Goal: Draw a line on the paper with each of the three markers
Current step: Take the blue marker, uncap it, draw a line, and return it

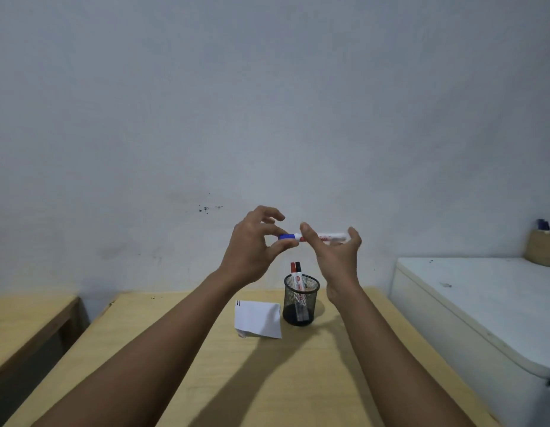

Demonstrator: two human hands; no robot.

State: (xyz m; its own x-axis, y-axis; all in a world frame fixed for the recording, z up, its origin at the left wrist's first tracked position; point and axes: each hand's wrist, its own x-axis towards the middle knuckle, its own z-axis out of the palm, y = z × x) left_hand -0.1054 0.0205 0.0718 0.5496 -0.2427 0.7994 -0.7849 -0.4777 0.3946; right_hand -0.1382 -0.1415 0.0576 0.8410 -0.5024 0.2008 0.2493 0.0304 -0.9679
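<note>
Both hands hold a blue-capped white marker (329,237) level in the air above the table. My left hand (255,245) pinches its blue cap (287,236) between thumb and fingers. My right hand (337,251) grips the white barrel. Below them a black mesh pen cup (301,300) holds a red-capped marker (293,268) and a black-capped marker (298,268), both upright. A small white paper (257,318) lies just left of the cup, with two short dark marks at its top left corner.
The wooden table (267,380) runs toward me beneath my arms. A white cabinet (470,306) stands at the right, with a tan holder (543,248) at its back. Another wooden surface (24,322) sits at the left. A plain wall is behind.
</note>
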